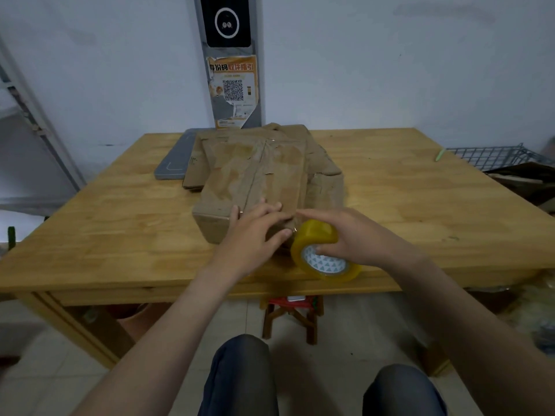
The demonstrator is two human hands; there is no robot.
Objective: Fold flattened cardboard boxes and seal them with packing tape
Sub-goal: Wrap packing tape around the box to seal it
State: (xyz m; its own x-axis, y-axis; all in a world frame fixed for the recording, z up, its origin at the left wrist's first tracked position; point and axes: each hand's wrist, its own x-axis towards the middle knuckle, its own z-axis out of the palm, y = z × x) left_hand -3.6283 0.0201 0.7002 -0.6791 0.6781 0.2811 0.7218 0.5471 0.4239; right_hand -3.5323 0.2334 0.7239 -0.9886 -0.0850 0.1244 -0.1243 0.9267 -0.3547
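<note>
Box [258,178]: set closed at the middle of the worktop [120,223], its long side run towards 12 o'clock, with the flap seam shown along the top.
Left hand [252,235]: laid flat over the near end of the box at 6 o'clock, fingers nearly straight, the flaps pressed down; nothing is gripped.
Right hand [357,235]: wrapped round the tape [315,235], thumb in the core, fingers over the top.
Tape: held at 5 o'clock of the box, against its near corner; a short glossy strip seems drawn to the cardboard, though this is not clearly seen.
Handling: the box is judged light and hollow, stiff at edges, soft mid-panel and worn, so it is best steadied by pressure beside the seam. The roll is judged smooth and firm, best taken through the core.
Flat boxes [195,172]: stacked behind, at 12 o'clock.
Grey slab [172,157]: at 11 o'clock.
Wire basket [492,156]: at 2 o'clock, beyond the worktop edge.
</note>
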